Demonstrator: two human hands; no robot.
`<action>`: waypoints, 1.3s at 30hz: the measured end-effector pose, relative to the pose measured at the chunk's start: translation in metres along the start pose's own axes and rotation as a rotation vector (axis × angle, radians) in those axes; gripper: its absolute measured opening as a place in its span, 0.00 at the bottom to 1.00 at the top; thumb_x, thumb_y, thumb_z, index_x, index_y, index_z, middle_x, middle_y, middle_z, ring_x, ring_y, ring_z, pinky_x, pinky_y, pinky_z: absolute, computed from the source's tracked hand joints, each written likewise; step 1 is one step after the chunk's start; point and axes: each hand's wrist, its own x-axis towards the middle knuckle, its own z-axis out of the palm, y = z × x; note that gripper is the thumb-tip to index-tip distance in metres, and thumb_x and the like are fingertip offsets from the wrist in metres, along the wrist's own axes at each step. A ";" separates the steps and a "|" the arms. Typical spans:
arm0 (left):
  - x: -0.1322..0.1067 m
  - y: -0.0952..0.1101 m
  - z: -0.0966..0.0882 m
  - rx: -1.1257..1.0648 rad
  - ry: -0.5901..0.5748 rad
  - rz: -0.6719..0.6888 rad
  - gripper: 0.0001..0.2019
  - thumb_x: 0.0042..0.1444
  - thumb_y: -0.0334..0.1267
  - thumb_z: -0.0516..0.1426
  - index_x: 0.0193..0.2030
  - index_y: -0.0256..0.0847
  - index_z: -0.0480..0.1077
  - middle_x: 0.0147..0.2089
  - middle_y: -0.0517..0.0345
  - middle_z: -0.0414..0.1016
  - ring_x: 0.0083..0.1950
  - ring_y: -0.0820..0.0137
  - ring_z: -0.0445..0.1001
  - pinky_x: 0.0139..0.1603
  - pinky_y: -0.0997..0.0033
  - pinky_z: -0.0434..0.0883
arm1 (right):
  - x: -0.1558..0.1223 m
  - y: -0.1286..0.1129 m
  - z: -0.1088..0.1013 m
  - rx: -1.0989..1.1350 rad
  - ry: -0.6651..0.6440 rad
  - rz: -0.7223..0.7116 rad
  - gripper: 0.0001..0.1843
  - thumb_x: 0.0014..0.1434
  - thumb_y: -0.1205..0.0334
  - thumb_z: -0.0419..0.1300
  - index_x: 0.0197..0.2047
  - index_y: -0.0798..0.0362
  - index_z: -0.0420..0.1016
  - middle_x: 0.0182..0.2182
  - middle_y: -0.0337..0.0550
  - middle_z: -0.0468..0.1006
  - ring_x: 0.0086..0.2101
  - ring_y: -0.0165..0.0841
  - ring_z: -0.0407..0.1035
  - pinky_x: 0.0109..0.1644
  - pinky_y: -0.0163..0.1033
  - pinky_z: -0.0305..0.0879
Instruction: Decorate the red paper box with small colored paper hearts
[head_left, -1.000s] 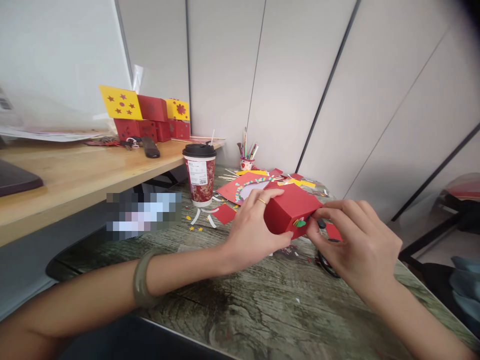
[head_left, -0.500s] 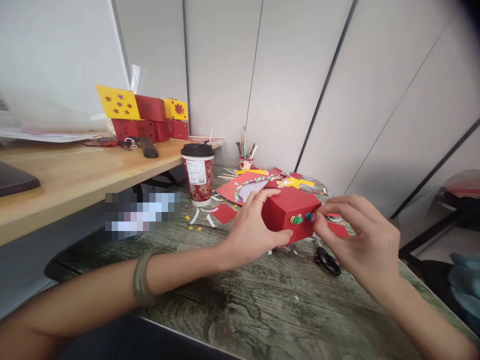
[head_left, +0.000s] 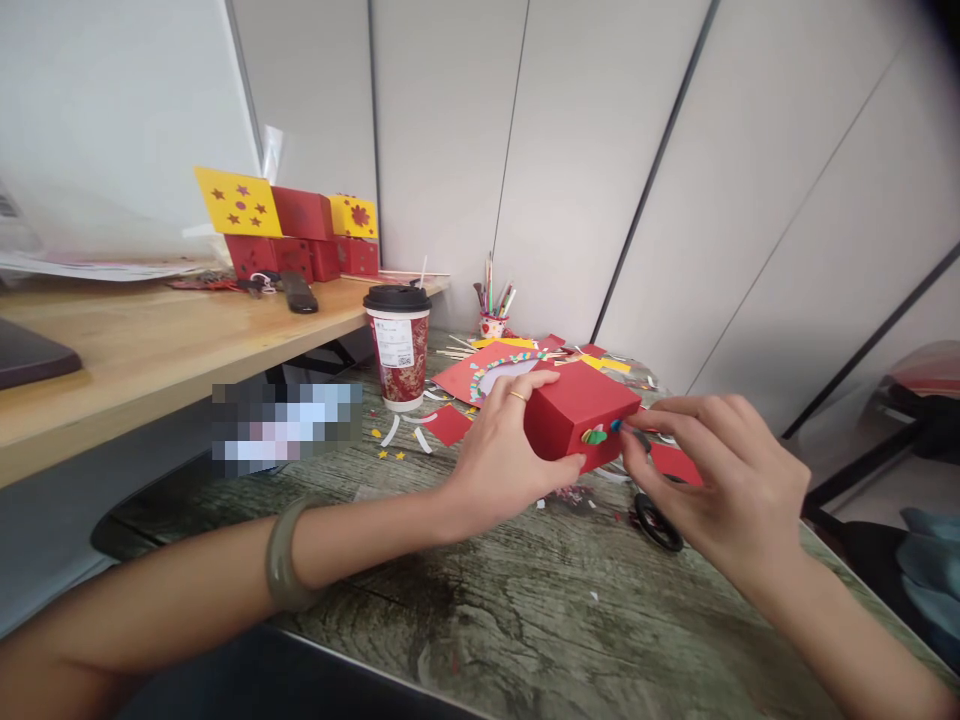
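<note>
My left hand [head_left: 504,455] grips the left end of a red paper box [head_left: 579,410], fingers over its top and thumb under its front edge, holding it slightly above the table. A small green and yellow paper shape [head_left: 595,436] sits on the box's front face. My right hand [head_left: 712,478] is pinched at the box's right front corner, its fingertips pressing a tiny blue dot [head_left: 616,426] against the face. A ring is on my left hand and a green bangle [head_left: 283,556] on that wrist.
A lidded paper cup [head_left: 398,346] stands to the left. Red and yellow paper scraps [head_left: 491,368], a pot of sticks [head_left: 493,318] and black scissors [head_left: 657,521] lie around the box. A wooden shelf [head_left: 150,345] at left carries red and yellow paper boxes [head_left: 292,235].
The box has tilted and risen a little in my left hand. My right hand's pinch shifted along the front face, placing the blue dot beside the green shape.
</note>
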 end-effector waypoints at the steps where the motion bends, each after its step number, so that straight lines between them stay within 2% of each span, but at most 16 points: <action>1: 0.000 0.000 0.000 0.013 0.005 0.005 0.32 0.42 0.41 0.60 0.54 0.47 0.54 0.56 0.53 0.57 0.58 0.59 0.57 0.55 0.52 0.62 | 0.000 0.000 0.000 -0.022 -0.012 0.005 0.09 0.45 0.67 0.63 0.33 0.53 0.72 0.30 0.41 0.77 0.32 0.33 0.67 0.32 0.37 0.62; 5: -0.001 0.001 0.000 0.050 0.016 0.012 0.31 0.42 0.41 0.60 0.54 0.47 0.54 0.54 0.52 0.58 0.56 0.59 0.59 0.52 0.54 0.64 | 0.001 -0.003 0.000 -0.115 -0.044 0.009 0.07 0.46 0.64 0.62 0.32 0.53 0.72 0.30 0.39 0.77 0.31 0.33 0.66 0.30 0.36 0.60; 16: -0.002 0.004 0.000 0.107 0.022 0.003 0.32 0.40 0.41 0.61 0.54 0.48 0.55 0.52 0.54 0.60 0.54 0.61 0.60 0.51 0.56 0.64 | 0.001 -0.007 -0.002 -0.327 -0.056 -0.157 0.08 0.48 0.64 0.61 0.34 0.55 0.72 0.34 0.40 0.78 0.31 0.33 0.64 0.31 0.37 0.58; 27: -0.001 0.005 -0.001 0.150 0.033 -0.010 0.33 0.40 0.41 0.61 0.55 0.49 0.55 0.52 0.55 0.60 0.52 0.61 0.61 0.50 0.57 0.64 | 0.003 -0.008 0.000 -0.312 -0.079 -0.097 0.08 0.49 0.62 0.61 0.33 0.54 0.72 0.32 0.39 0.79 0.31 0.33 0.63 0.30 0.38 0.59; 33: -0.002 0.006 -0.001 0.163 0.055 0.000 0.32 0.40 0.41 0.61 0.54 0.48 0.55 0.52 0.54 0.60 0.54 0.61 0.60 0.53 0.58 0.62 | 0.003 -0.009 0.001 -0.334 -0.083 -0.083 0.06 0.49 0.62 0.60 0.31 0.54 0.71 0.30 0.38 0.78 0.30 0.33 0.63 0.29 0.38 0.58; 39: -0.001 0.004 0.000 0.076 0.023 -0.047 0.32 0.39 0.42 0.61 0.53 0.48 0.55 0.52 0.54 0.60 0.52 0.60 0.61 0.51 0.55 0.64 | 0.003 -0.008 0.002 -0.318 -0.071 -0.065 0.04 0.48 0.64 0.61 0.29 0.54 0.69 0.29 0.38 0.78 0.29 0.33 0.64 0.30 0.38 0.59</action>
